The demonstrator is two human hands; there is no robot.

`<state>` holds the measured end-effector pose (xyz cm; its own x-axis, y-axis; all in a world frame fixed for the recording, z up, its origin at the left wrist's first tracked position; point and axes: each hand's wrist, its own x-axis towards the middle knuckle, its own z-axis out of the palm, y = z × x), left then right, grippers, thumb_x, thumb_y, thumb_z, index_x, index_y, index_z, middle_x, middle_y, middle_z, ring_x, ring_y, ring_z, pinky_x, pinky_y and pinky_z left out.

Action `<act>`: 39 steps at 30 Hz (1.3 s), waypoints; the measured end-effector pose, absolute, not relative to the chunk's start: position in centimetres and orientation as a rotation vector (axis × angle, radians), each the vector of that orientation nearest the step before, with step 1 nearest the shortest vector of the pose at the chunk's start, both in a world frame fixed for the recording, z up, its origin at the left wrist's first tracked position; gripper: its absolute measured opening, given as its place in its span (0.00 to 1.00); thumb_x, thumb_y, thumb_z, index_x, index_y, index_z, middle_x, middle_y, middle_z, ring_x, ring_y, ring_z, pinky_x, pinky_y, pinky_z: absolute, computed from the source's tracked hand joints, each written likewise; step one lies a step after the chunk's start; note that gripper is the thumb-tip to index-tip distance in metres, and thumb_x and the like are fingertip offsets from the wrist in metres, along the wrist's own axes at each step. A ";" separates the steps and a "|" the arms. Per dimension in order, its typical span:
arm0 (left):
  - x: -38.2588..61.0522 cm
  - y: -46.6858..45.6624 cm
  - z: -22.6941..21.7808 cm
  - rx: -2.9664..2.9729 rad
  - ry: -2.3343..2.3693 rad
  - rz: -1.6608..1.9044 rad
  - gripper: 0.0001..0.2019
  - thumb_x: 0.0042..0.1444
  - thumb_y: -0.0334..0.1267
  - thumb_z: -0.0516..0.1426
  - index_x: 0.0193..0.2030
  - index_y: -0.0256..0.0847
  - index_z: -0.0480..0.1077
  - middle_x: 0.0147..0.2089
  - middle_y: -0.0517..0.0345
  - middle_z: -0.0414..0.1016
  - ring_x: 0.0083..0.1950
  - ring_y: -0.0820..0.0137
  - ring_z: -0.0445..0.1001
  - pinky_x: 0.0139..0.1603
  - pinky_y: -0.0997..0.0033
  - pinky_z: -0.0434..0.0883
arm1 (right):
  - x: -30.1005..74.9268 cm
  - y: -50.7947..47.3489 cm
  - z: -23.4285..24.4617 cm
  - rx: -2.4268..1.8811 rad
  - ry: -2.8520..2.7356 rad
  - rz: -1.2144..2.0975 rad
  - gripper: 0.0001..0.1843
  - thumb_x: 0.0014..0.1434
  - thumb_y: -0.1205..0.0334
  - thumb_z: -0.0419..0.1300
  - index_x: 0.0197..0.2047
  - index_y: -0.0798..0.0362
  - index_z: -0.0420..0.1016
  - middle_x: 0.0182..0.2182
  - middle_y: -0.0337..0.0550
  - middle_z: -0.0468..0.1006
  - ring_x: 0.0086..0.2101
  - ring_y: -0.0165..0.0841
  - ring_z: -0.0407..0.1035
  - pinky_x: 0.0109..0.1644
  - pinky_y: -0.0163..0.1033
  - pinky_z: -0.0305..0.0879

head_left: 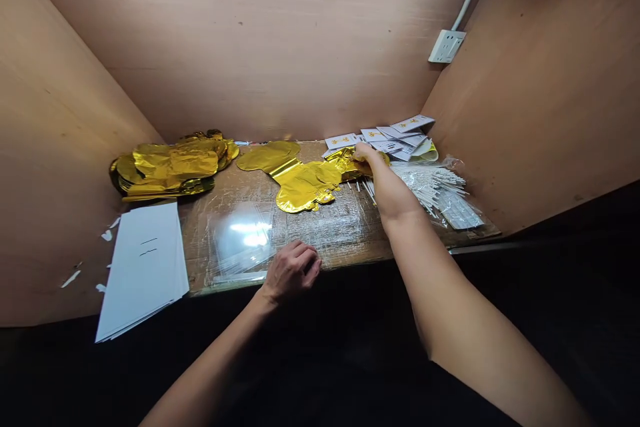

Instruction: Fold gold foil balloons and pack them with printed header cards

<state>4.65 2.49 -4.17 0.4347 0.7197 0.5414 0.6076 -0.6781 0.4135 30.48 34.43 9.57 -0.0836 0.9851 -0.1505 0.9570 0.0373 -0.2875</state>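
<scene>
I had my right hand (379, 183) pinched on a gold foil balloon (343, 163), while my left hand (293, 272) lay empty, fingers loosely curled, beside a clear plastic sleeve (240, 243) on the table (345, 233).

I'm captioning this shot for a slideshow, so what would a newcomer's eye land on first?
The shiny gold stands out first: a heap of gold foil balloons at the left of the wooden bench, and a flat gold foil balloon mid-bench. At the far side, the right hand touches crumpled gold foil just in front of scattered white cards, while the left hand sits at the bench's front edge.
</scene>
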 end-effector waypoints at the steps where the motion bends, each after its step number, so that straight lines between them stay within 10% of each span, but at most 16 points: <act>1: 4.6 2.4 -4.3 2.525 1.173 1.075 0.06 0.68 0.34 0.59 0.39 0.42 0.75 0.41 0.52 0.83 0.41 0.63 0.77 0.45 0.60 0.76 | 30.7 34.4 10.0 -2.009 -2.194 0.486 0.14 0.57 0.59 0.76 0.40 0.59 0.81 0.35 0.51 0.82 0.44 0.42 0.73 0.49 0.43 0.68; 8: 4.4 4.0 -3.1 2.194 1.165 1.259 0.09 0.68 0.37 0.60 0.36 0.43 0.78 0.37 0.53 0.84 0.38 0.66 0.80 0.43 0.63 0.76 | 32.0 31.8 16.2 -1.445 -2.137 0.692 0.13 0.69 0.62 0.64 0.32 0.57 0.74 0.25 0.35 0.68 0.27 0.27 0.60 0.33 0.34 0.60; 13: 4.6 13.8 5.0 1.532 1.092 1.568 0.10 0.55 0.43 0.70 0.39 0.41 0.80 0.47 0.47 0.84 0.54 0.58 0.81 0.53 0.60 0.77 | 31.0 26.0 19.5 -0.942 -2.075 1.102 0.09 0.66 0.59 0.68 0.41 0.57 0.79 0.31 0.41 0.78 0.32 0.30 0.69 0.37 0.36 0.70; 18: 5.1 21.8 11.7 1.252 0.786 1.435 0.15 0.38 0.36 0.76 0.31 0.38 0.77 0.34 0.55 0.81 0.35 0.69 0.79 0.42 0.65 0.77 | 29.9 23.2 19.2 -0.827 -1.988 1.169 0.16 0.63 0.51 0.73 0.38 0.55 0.76 0.32 0.41 0.79 0.34 0.32 0.71 0.38 0.37 0.72; 28: 3.1 22.3 16.8 1.729 1.009 1.625 0.11 0.55 0.31 0.69 0.43 0.30 0.77 0.37 0.55 0.81 0.42 0.72 0.76 0.48 0.64 0.77 | 27.7 24.5 18.2 -0.778 -1.776 0.760 0.19 0.63 0.61 0.71 0.53 0.47 0.69 0.30 0.34 0.68 0.34 0.33 0.66 0.41 0.40 0.71; 39: 0.6 5.6 5.5 2.764 1.080 1.378 0.08 0.69 0.26 0.56 0.40 0.43 0.71 0.55 0.54 0.84 0.58 0.63 0.81 0.62 0.56 0.68 | 29.0 7.3 6.4 -0.859 -2.191 -0.129 0.05 0.68 0.69 0.61 0.43 0.49 0.76 0.61 0.51 0.78 0.62 0.50 0.71 0.65 0.58 0.59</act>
<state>0.60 5.61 5.49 0.4301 0.5005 0.7514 0.6098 -0.7747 0.1670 29.04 7.34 6.36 -0.4806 0.5400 0.6909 0.6175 0.7679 -0.1706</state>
